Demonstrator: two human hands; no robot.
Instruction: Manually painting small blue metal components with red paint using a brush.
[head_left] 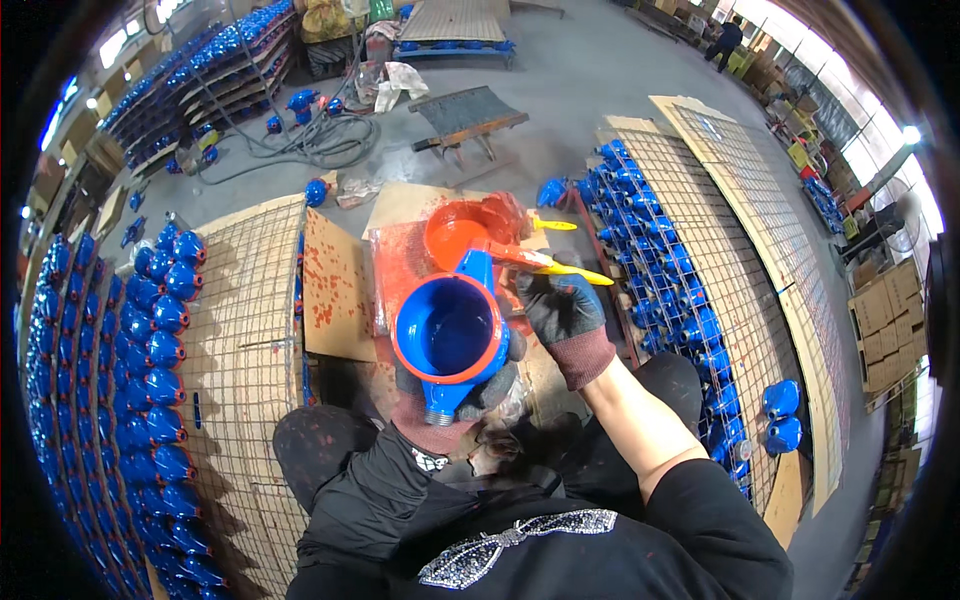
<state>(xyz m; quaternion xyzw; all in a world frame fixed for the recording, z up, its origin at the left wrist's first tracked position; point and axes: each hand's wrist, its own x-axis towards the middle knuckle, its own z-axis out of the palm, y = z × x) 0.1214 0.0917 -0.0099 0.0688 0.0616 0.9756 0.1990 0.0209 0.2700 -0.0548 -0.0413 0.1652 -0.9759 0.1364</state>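
A person sits low on the floor and paints a blue metal part (447, 335). The part is round and hollow like a cup, and its rim is now orange-red. The left hand (455, 395), in a dark glove, is wrapped tight around the bottom of the part and holds it up near the person's chest. The right hand (565, 312), also gloved, is closed on a paintbrush (545, 260) with a yellow handle. The wet tip of the brush sits just at the far edge of the part, by its little blue spout.

Just beyond the part is a bowl of orange-red paint (455, 235), resting on cardboard (335, 285) with lots of paint spots on it. A second yellow brush (548, 225) lies across the far side of the bowl.

It looks like the rim of this part is almost all painted, so this one seems close to done. But the whole job looks far from done. On the left, many blue parts (160, 330) stand in rows on a wire rack (245, 330), and no orange shows on them from here. On the right, more blue parts (660, 270) hang along another wire rack (740, 250). I cannot tell whether those have painted rims.

Far off, hoses (320, 135) lie on the grey floor.
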